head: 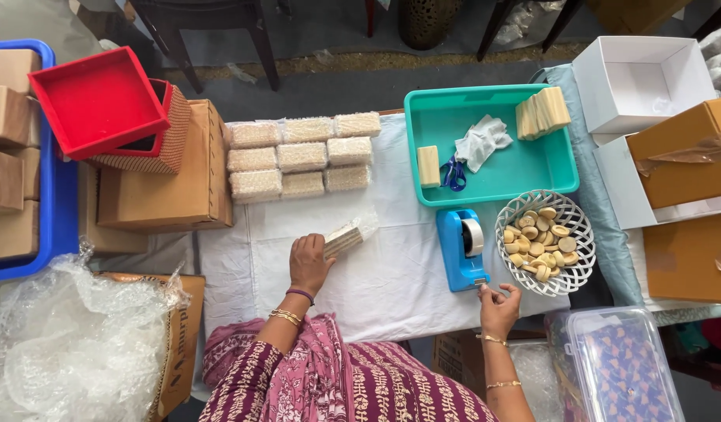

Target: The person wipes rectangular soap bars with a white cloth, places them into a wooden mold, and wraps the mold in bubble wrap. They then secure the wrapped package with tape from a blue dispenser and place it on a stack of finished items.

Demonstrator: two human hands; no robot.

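Left hand [310, 262] presses flat on a bubble-wrapped bar [346, 237] lying on the white cloth [376, 273], fingers closed over its near end, seemingly to keep the loose wrap from springing open. Far of it, nine wrapped bars [300, 157] lie in tidy rows, set aside out of the working space. Further right, the teal tray [525, 168] keeps bare bars, scissors [453, 173] and a crumpled tissue together. Near the tray stands the blue tape dispenser [463, 248], within easy reach; the right hand [499, 307] pinches at its near end, fingertips together, apparently on tape, though I cannot tell for sure. A white basket [579, 227] of small rounds sits just beside it.
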